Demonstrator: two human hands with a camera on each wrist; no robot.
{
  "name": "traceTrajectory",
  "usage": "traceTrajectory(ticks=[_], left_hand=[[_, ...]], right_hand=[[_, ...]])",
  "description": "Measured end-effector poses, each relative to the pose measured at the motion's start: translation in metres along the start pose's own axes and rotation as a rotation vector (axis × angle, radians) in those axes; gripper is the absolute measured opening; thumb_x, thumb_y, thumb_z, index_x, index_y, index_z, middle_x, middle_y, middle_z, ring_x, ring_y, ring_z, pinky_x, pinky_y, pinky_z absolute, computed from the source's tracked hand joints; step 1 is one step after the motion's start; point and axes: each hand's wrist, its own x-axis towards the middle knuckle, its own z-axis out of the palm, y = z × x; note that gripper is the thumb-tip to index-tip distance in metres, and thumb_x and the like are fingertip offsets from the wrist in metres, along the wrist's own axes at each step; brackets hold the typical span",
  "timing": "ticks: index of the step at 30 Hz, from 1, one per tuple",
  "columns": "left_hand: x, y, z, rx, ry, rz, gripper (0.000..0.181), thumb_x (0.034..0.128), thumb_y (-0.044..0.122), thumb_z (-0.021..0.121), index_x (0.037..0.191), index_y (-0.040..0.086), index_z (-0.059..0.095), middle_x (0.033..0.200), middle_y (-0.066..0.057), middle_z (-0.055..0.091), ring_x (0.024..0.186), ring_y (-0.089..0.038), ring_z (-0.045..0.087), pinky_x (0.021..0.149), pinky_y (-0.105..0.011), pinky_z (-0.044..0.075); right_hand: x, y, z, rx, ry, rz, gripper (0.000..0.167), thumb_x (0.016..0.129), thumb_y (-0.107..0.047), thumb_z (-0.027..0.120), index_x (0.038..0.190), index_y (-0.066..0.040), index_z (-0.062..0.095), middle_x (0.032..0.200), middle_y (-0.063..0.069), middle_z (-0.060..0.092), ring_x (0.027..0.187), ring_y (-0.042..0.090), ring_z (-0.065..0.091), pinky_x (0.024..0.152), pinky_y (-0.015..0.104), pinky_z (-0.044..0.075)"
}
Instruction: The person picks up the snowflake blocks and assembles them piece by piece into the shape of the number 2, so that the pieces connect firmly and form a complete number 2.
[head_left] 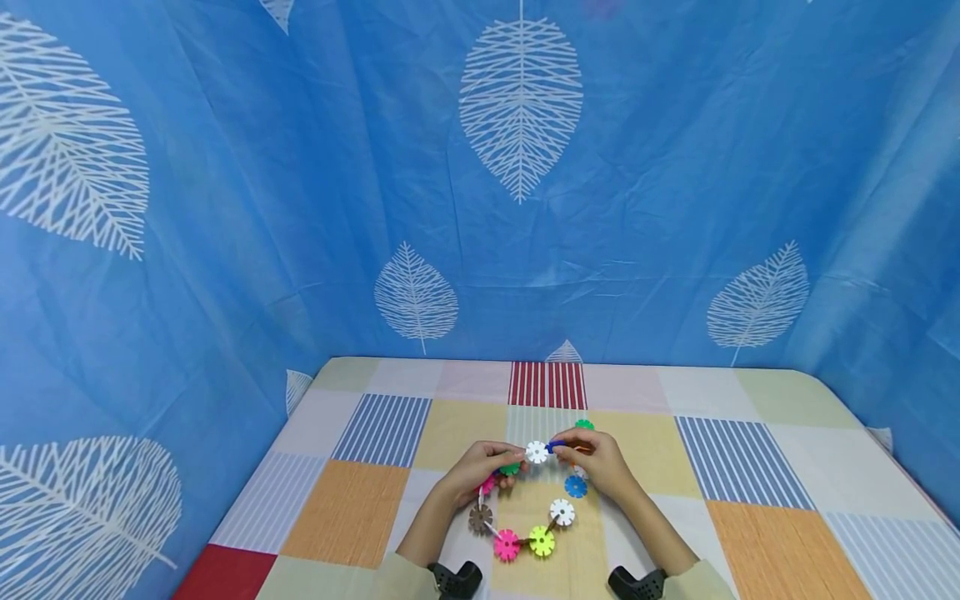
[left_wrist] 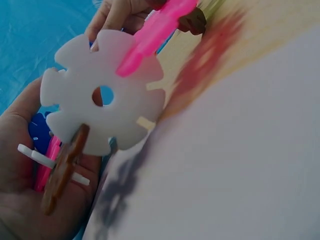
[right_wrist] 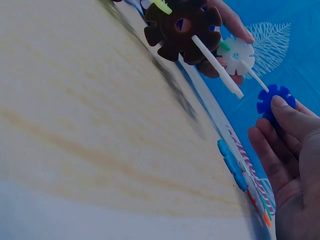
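A chain of notched plastic discs curves between the hands. My left hand grips its upper left part at a green disc, beside a white disc. My right hand pinches a dark blue disc at the white disc's right. In the right wrist view, the right hand has thumb and fingers on the blue disc, whose edge meets a white piece. The left wrist view shows the left palm behind a brown disc and a large white disc.
Nearer the body, the chain includes brown, pink, yellow-green and white discs. A lighter blue disc and a green one are by the right hand. Patchwork cloth covers the table; a blue curtain hangs behind.
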Motion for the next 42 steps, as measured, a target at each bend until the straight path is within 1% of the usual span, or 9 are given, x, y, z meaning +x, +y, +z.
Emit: traceTrajectory(ticks=[4,7,18,23,27,30,34,37,42], left_hand=[[0.0,-0.001,0.0,0.021,-0.008,-0.003,0.033,0.0886,0.022,0.062,0.107,-0.006,0.064,0.084,-0.007,0.066,0.055,-0.005,0.051,0.051,-0.016,0.045],[-0.001,-0.001,-0.001,0.045,-0.025,-0.005,0.032,0.0888,0.02,0.062,0.106,-0.006,0.064,0.083,-0.007,0.066,0.054,-0.005,0.051,0.05,-0.016,0.044],[-0.003,0.0,-0.005,0.116,-0.094,-0.003,0.03,0.0894,0.02,0.061,0.105,-0.006,0.065,0.079,-0.006,0.066,0.049,-0.005,0.046,0.046,-0.015,0.037],[-0.003,0.0,-0.005,0.093,-0.088,-0.02,0.031,0.0893,0.021,0.061,0.106,-0.006,0.064,0.079,-0.006,0.065,0.049,-0.005,0.046,0.045,-0.015,0.038],[-0.001,0.0,-0.004,0.055,-0.094,-0.033,0.033,0.0895,0.022,0.06,0.107,-0.006,0.062,0.081,-0.007,0.064,0.05,-0.005,0.045,0.046,-0.015,0.038],[-0.002,0.0,-0.004,0.044,-0.088,-0.032,0.033,0.0895,0.022,0.06,0.107,-0.006,0.062,0.081,-0.007,0.064,0.051,-0.004,0.046,0.046,-0.014,0.039],[-0.001,-0.001,-0.004,0.033,-0.079,-0.032,0.033,0.089,0.021,0.06,0.108,-0.005,0.061,0.082,-0.007,0.065,0.051,-0.004,0.047,0.046,-0.014,0.04],[-0.002,0.0,-0.004,0.036,-0.073,-0.032,0.033,0.0893,0.021,0.06,0.11,-0.006,0.061,0.082,-0.007,0.065,0.052,-0.004,0.048,0.046,-0.013,0.04],[-0.002,0.0,-0.005,0.045,-0.066,-0.035,0.032,0.0899,0.021,0.059,0.109,-0.005,0.061,0.082,-0.006,0.065,0.051,-0.004,0.048,0.046,-0.014,0.04]], right_hand=[[-0.001,0.0,0.0,-0.024,-0.02,-0.041,0.008,0.084,-0.003,0.065,0.09,-0.006,0.07,0.086,0.003,0.066,0.071,0.011,0.062,0.06,0.025,0.054],[0.0,-0.002,-0.002,-0.063,-0.042,-0.031,0.009,0.082,-0.003,0.067,0.087,-0.009,0.071,0.083,0.002,0.066,0.074,0.012,0.062,0.061,0.025,0.053],[0.001,-0.023,-0.002,-0.038,-0.165,-0.008,0.009,0.08,0.008,0.064,0.084,0.001,0.069,0.078,0.014,0.064,0.069,0.018,0.06,0.059,0.025,0.052],[0.002,-0.039,0.001,-0.044,-0.145,-0.003,0.007,0.081,0.007,0.064,0.085,0.003,0.068,0.079,0.011,0.064,0.07,0.015,0.059,0.059,0.025,0.051],[0.002,-0.04,0.002,-0.099,-0.065,0.015,0.009,0.083,0.002,0.064,0.091,0.002,0.068,0.084,0.013,0.066,0.072,0.017,0.06,0.06,0.026,0.051],[0.003,-0.039,-0.001,-0.161,0.051,0.035,0.013,0.085,-0.001,0.064,0.096,0.0,0.069,0.085,0.012,0.067,0.07,0.018,0.059,0.058,0.026,0.049],[0.001,-0.016,-0.013,-0.32,0.172,0.072,0.016,0.084,-0.01,0.067,0.099,-0.007,0.071,0.085,0.0,0.065,0.07,0.013,0.051,0.058,0.024,0.044],[-0.002,0.004,-0.02,-0.474,0.147,0.103,0.022,0.08,-0.018,0.072,0.1,-0.01,0.072,0.088,-0.003,0.062,0.074,0.012,0.045,0.061,0.026,0.039],[-0.004,0.01,-0.019,-0.631,0.05,0.12,0.03,0.073,-0.023,0.078,0.1,-0.01,0.072,0.094,0.004,0.057,0.084,0.018,0.044,0.069,0.034,0.038]])
